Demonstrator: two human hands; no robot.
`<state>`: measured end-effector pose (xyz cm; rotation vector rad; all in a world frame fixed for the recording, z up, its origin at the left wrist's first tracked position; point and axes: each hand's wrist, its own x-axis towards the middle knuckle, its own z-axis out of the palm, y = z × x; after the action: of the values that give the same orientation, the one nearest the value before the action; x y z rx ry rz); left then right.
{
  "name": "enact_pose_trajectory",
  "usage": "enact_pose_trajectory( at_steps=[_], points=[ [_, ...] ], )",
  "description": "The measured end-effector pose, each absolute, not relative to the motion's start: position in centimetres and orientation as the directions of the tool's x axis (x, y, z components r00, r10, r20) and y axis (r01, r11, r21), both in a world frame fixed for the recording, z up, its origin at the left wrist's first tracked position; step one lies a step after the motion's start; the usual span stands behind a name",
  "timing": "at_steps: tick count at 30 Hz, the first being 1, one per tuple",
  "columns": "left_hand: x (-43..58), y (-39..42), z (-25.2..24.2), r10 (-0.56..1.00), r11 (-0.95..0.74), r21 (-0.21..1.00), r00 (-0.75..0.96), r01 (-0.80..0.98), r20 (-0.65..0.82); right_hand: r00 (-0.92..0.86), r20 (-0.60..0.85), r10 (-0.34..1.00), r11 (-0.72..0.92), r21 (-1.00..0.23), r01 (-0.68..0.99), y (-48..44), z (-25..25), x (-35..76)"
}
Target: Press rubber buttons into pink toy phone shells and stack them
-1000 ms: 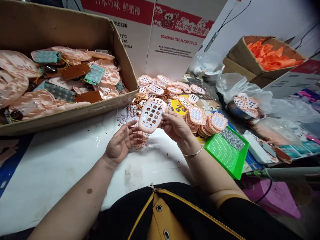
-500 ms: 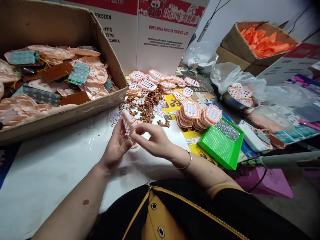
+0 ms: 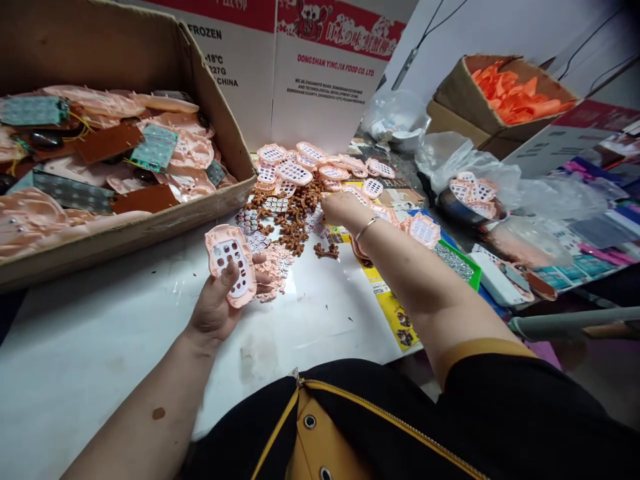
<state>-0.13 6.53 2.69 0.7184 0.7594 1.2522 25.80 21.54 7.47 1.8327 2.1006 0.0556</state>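
My left hand (image 3: pixel 214 308) grips a pink plastic casing (image 3: pixel 233 243) with a white panel full of round holes, tilted up, thumb across its front. Behind those fingers lies a heap of small pink pieces (image 3: pixel 277 267). My right hand (image 3: pixel 345 208) is stretched forward over the right side of the brown bone-shaped pieces (image 3: pixel 295 233), near the pile of pink casings (image 3: pixel 295 172). Its fingers are hidden from this angle, so what they touch does not show. Small sheets of printed white keys (image 3: pixel 257 240) lie left of the brown pieces.
A cardboard box (image 3: pixel 200 210) at left holds pink shells and circuit boards. Beyond my right forearm are stacked casings (image 3: pixel 424 230), a green tray (image 3: pixel 475 277) with small metal parts, and a metal bowl (image 3: pixel 445 200). An open box of orange pieces (image 3: pixel 515 93) stands behind.
My right hand has left the casing and reached forward and right. My left hand now holds the casing alone, turned with its holed face toward me. The view has shifted slightly.
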Motion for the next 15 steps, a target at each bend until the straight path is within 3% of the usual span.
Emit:
enact_pose_trajectory(
  at_steps=[9,15],
  points=[
    [-0.7,6.9,2.3,0.981,0.191,0.805,0.147,-0.562,-0.13,-0.112,-0.329,0.938,0.202,0.254,0.946,22.1,5.6,25.8],
    [-0.4,7.1,2.3,0.985,0.132,0.834,0.166,-0.535,-0.05,-0.139,-0.201,0.97,0.176,0.178,0.968,17.9,8.4,25.8]
  ],
)
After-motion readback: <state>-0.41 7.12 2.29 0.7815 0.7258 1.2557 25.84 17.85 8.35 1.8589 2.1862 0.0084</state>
